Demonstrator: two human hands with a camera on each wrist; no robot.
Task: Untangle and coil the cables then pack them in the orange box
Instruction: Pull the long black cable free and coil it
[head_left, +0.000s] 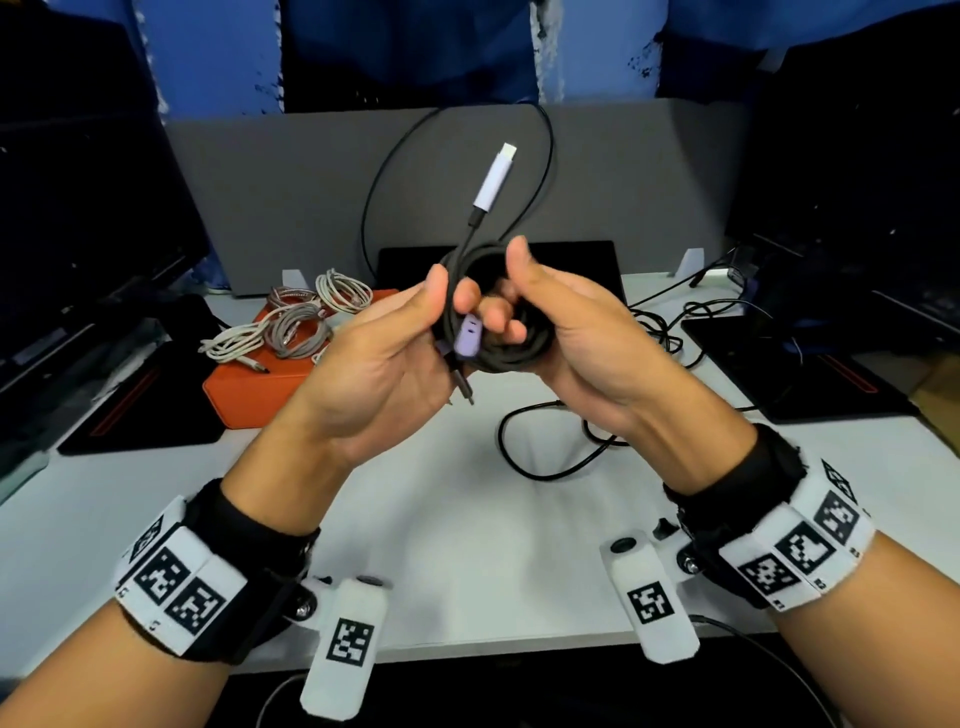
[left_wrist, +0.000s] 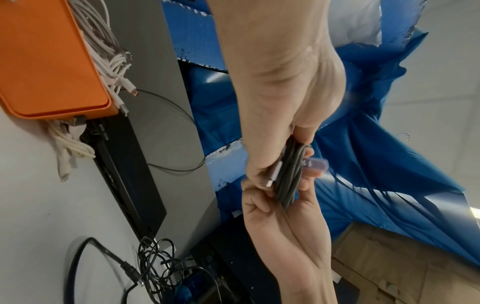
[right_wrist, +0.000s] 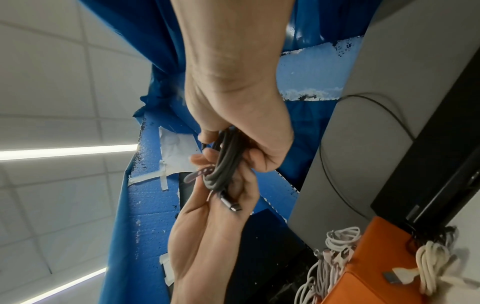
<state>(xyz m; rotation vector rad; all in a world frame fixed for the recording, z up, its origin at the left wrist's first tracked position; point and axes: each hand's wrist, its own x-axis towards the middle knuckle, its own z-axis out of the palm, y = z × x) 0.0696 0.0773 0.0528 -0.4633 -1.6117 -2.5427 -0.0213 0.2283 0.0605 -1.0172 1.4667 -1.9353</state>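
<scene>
Left hand: the left hand (head_left: 395, 338) has its grip curled round the near-left side of the black cable coil (head_left: 498, 312), thumb on top.
Right hand: the right hand (head_left: 571, 332) has fingers through the coil's centre, thumb up, grip closed on it.
Cable end: a silver USB-C plug (head_left: 496, 176) points up above the coil.
Orange box: the orange box (head_left: 249, 384) sits on the white worktop (head_left: 467, 545), left of the hands, with white coiled cables (head_left: 296, 322) piled on it.
</scene>
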